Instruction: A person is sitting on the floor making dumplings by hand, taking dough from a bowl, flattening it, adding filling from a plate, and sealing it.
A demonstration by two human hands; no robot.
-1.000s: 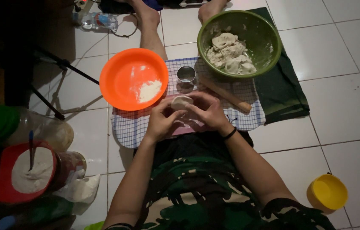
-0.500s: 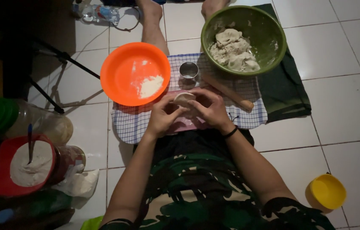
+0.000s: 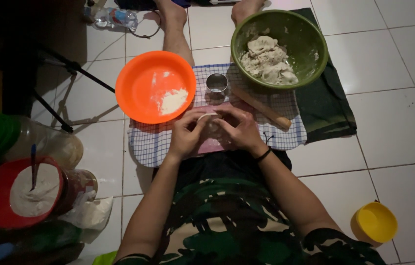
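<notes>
Over a checked cloth (image 3: pixel 158 147) on the tiled floor, between orange bowl (image 3: pixel 154 87) and green bowl (image 3: pixel 310 44): small dough disc (image 3: pixel 208 120), likely soft, light, easily torn, best pinched at its rim, cupped by left hand (image 3: pixel 185 135) and right hand (image 3: pixel 239 130), fingers closed around it.

Single head-mounted camera, facing steeply down from above. It views the seated person's lap and the tiled floor (image 3: pixel 394 64) at close range.
</notes>
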